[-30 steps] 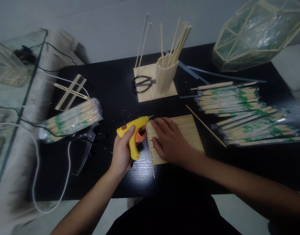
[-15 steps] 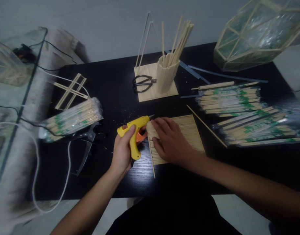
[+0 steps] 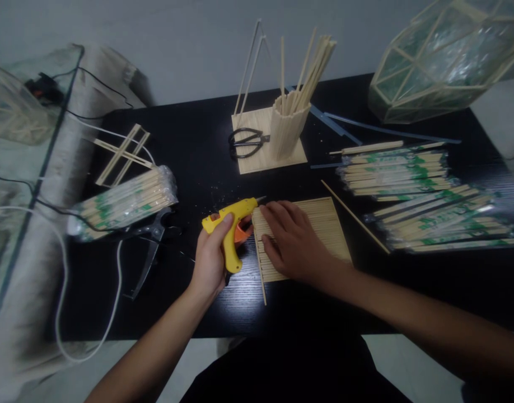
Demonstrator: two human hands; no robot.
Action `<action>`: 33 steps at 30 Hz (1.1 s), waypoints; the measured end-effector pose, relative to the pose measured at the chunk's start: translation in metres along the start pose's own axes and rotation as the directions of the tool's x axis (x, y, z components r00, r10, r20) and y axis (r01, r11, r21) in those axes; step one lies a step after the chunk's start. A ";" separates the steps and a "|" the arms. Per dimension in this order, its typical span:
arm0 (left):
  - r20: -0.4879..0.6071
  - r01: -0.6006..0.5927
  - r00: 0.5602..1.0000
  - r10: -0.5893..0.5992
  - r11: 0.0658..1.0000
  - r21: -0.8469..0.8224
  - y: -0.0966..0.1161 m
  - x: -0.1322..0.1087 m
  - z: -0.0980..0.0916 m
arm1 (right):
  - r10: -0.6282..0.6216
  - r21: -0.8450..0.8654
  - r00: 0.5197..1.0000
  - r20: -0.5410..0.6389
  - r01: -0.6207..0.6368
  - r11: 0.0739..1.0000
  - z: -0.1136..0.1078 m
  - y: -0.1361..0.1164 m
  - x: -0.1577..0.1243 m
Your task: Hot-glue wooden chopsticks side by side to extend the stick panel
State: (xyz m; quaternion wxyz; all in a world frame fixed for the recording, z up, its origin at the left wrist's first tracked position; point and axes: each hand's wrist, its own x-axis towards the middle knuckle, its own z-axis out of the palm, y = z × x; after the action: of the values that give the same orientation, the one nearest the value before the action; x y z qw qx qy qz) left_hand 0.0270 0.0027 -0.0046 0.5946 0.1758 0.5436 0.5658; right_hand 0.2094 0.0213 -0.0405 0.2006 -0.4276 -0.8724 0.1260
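My left hand (image 3: 211, 260) is wrapped round a yellow hot glue gun (image 3: 230, 238), whose nozzle points right, close to my right fingertips. The gun's orange trigger (image 3: 242, 232) shows in front of the grip. My right hand (image 3: 293, 240) lies palm down on a panel of wooden sticks (image 3: 324, 215) set side by side, its thumb apart from the fingers. A thin stick (image 3: 263, 288) runs along the panel's left edge and sticks out past the near corner. My right fingers cover the upper part of that edge.
Behind stand a stick-built cup (image 3: 287, 131) holding several sticks, and black-handled scissors (image 3: 246, 143). Packets of chopsticks (image 3: 395, 170) lie right, another packet (image 3: 126, 201) left, beside pliers (image 3: 156, 229). One loose stick (image 3: 355, 216) is right of the panel. A white cable (image 3: 119, 280) loops at left.
Both hands, the glue gun and the panel keep almost the same places. The whole view has shifted very slightly.
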 end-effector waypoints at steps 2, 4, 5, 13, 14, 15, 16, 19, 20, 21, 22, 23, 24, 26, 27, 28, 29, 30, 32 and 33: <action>-0.004 0.001 1.000 -0.001 1.000 0.001 0.000 0.000 0.001 | 0.002 0.005 1.000 0.000 -0.002 1.000 0.000 0.000 0.000; -0.008 0.004 1.000 -0.004 1.000 0.001 0.000 0.000 0.001 | 0.003 0.013 1.000 0.003 -0.003 1.000 0.000 0.000 0.000; -0.009 0.004 1.000 -0.004 1.000 -0.002 0.000 0.000 0.001 | 0.003 0.014 1.000 0.003 -0.003 1.000 0.000 0.000 0.000; -0.022 0.017 1.000 -0.017 1.000 -0.017 0.001 0.001 0.002 | -0.002 0.003 1.000 0.001 0.002 1.000 0.000 0.001 0.000; -0.018 0.026 0.999 -0.026 1.000 -0.018 0.002 0.001 0.002 | 0.000 0.002 1.000 0.002 0.000 1.000 0.000 0.001 0.000; -0.012 0.038 0.999 -0.038 0.999 -0.017 0.004 0.001 0.001 | 0.001 0.003 1.000 0.005 -0.001 1.000 0.000 0.001 0.000; -0.007 0.051 0.999 -0.051 0.999 -0.010 0.005 0.001 -0.001 | 0.002 0.004 1.000 0.005 -0.002 1.000 0.000 0.001 0.000; -0.014 0.076 0.997 -0.075 0.995 0.059 0.012 0.000 -0.011 | 0.001 0.009 1.000 0.003 -0.001 1.000 -0.001 0.001 0.000; -0.019 0.084 0.996 -0.082 0.992 0.096 0.015 0.000 -0.015 | 0.003 0.011 1.000 0.005 -0.003 1.000 -0.001 0.001 0.000; -0.027 0.110 0.994 -0.108 0.985 0.135 0.017 -0.001 -0.020 | 0.003 0.015 1.000 0.009 -0.004 1.000 -0.001 0.001 0.001; -0.036 0.124 0.992 -0.120 0.978 0.165 0.019 -0.001 -0.025 | 0.004 0.019 1.000 0.012 -0.004 1.000 -0.002 0.001 0.001; -0.038 0.132 0.991 -0.127 0.972 0.196 0.021 -0.001 -0.030 | 0.004 0.023 1.000 0.015 -0.004 1.000 -0.002 0.000 0.001; -0.046 0.130 0.991 -0.122 0.964 0.232 0.023 -0.001 -0.034 | 0.005 0.024 1.000 0.015 -0.005 1.000 -0.003 0.000 0.001; -0.051 0.118 0.993 -0.108 0.946 0.302 0.026 0.000 -0.040 | 0.005 0.024 1.000 0.006 -0.005 1.000 -0.003 0.000 0.002; -0.047 0.112 0.994 -0.102 0.937 0.330 0.027 0.001 -0.042 | 0.005 0.025 1.000 0.001 -0.005 1.000 -0.003 0.000 0.002; -0.043 0.105 0.994 -0.097 0.931 0.351 0.028 0.003 -0.043 | 0.005 0.026 1.000 0.000 -0.005 1.000 -0.003 0.000 0.002; -0.041 0.101 0.995 -0.092 0.925 0.367 0.029 0.005 -0.044 | 0.006 0.028 1.000 0.002 -0.007 1.000 -0.003 0.000 0.002; -0.039 0.096 0.995 -0.087 0.921 0.379 0.030 0.007 -0.044 | 0.007 0.029 1.000 0.005 -0.007 1.000 -0.003 0.000 0.002; -0.032 0.089 0.996 -0.083 0.911 0.403 0.032 0.011 -0.043 | 0.007 0.031 1.000 0.015 -0.008 1.000 -0.003 0.000 0.002; -0.021 0.083 0.996 -0.082 0.905 0.418 0.032 0.012 -0.043 | 0.006 0.030 1.000 0.017 -0.006 1.000 -0.003 0.000 0.002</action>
State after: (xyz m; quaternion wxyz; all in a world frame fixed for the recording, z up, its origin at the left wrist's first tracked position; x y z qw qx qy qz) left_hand -0.0276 0.0057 0.0015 0.5656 0.2749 0.6601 0.4109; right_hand 0.2098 0.0227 -0.0371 0.1993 -0.4260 -0.8708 0.1432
